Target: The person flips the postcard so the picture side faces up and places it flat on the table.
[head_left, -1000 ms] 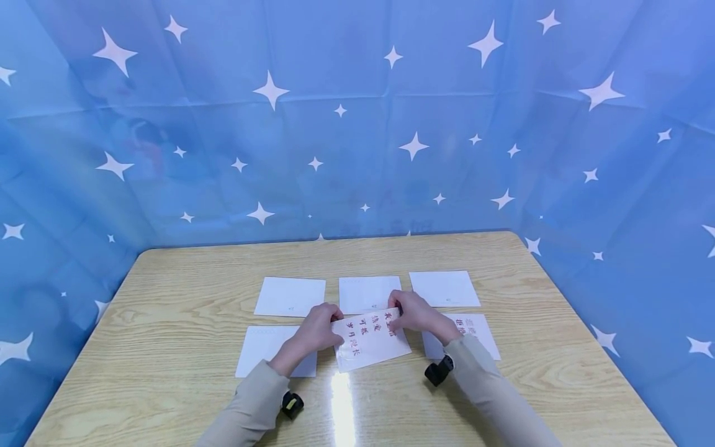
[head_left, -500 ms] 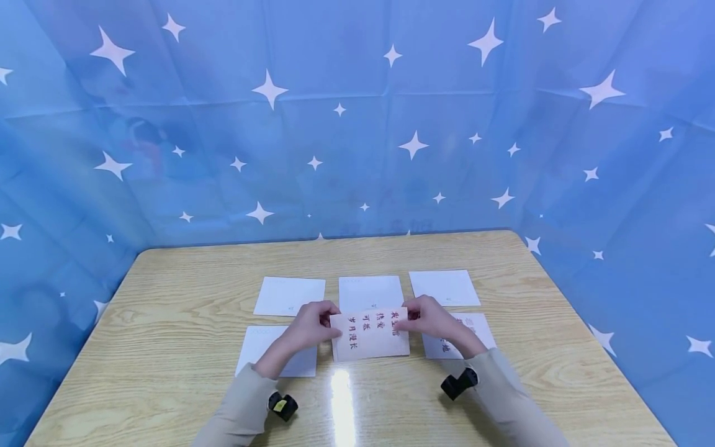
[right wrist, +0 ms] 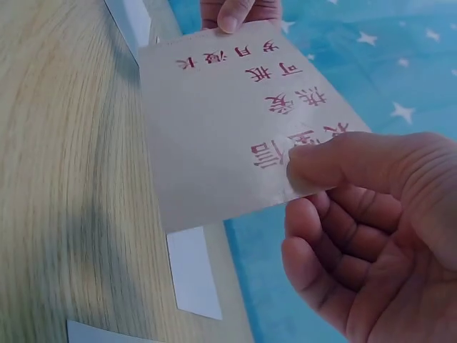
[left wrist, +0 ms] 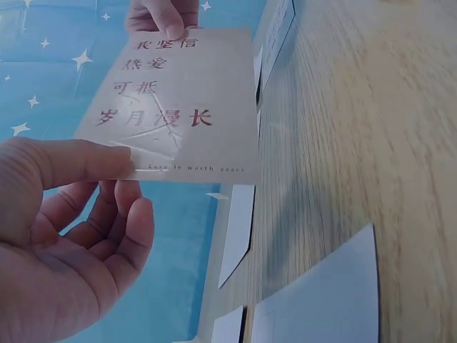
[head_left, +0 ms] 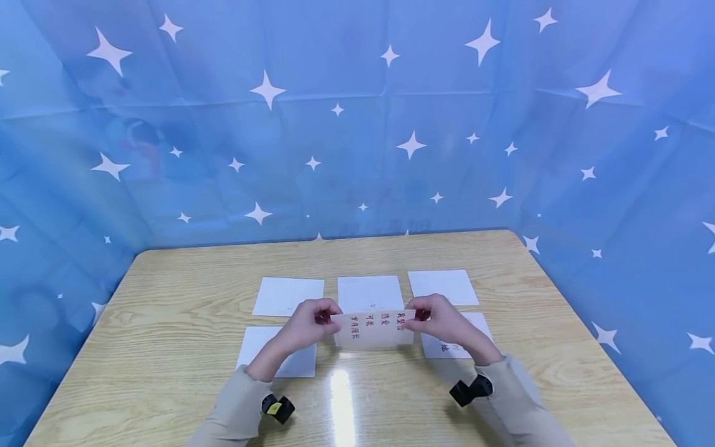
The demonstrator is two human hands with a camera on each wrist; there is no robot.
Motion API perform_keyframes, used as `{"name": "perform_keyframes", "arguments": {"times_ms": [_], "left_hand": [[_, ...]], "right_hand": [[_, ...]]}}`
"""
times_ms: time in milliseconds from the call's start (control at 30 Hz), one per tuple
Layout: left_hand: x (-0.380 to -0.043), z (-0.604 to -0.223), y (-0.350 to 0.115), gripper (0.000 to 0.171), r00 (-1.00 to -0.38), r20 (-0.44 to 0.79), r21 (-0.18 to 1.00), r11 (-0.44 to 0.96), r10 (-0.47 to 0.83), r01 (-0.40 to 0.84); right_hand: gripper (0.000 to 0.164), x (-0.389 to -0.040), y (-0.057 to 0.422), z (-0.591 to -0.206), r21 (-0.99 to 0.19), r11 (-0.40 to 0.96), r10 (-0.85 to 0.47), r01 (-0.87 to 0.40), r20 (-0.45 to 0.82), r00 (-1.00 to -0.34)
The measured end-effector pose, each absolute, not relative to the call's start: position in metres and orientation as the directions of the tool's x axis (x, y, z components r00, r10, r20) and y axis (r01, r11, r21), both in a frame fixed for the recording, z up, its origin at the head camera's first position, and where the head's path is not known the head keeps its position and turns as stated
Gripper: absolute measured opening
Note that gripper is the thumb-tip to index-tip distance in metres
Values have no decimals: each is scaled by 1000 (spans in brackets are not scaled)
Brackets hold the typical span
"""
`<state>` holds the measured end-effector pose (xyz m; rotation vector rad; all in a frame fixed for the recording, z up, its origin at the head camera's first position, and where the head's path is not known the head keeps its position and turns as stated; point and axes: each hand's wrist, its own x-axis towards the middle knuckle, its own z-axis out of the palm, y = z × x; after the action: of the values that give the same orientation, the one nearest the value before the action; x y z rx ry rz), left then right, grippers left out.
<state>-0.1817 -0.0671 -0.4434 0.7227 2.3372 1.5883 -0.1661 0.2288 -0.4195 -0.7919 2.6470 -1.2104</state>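
A pale postcard [head_left: 373, 334] with red Chinese characters is held up between both hands, tilted above the table. My left hand [head_left: 309, 321] pinches its left end between thumb and fingers. At the opposite end, my right hand [head_left: 442, 320] pinches it, the thumb lying over some of the characters. In the left wrist view the printed face of the postcard [left wrist: 175, 100] also bears a small English line near the left thumb. The right wrist view has the same postcard [right wrist: 214, 128] with its lower edge off the wood.
Three white cards lie in a back row: left card [head_left: 288, 296], middle card [head_left: 370, 293], right card [head_left: 444, 287]. A front-left card [head_left: 279, 360] and a printed front-right card [head_left: 475, 323] flank the hands. A starry blue cloth [head_left: 357, 124] hangs behind the wooden table [head_left: 184, 323].
The postcard has levelled from a slant and tipped, so its face looks foreshortened. My right hand has shifted right, and my left hand slightly left, both still gripping it.
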Motion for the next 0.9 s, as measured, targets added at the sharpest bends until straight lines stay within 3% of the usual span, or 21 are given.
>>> {"name": "perform_keyframes", "arguments": {"times_ms": [400,667,900], "left_hand": [[-175,-446,-73,7,-811,83,934,238,580,266],[-172,-451,-84,18,-768,72,944,205,636,259],[-169,-454,-83,15,-791,56,944,227,609,241]], "right_hand": [[8,-147,234,-419,-774,497,-487,-392,124,-864],[21,-142,240,-427,-771,380,-536,-511,266,-801],[12,-140,240,-435,-799,346,-510,-492,280,-813]]}}
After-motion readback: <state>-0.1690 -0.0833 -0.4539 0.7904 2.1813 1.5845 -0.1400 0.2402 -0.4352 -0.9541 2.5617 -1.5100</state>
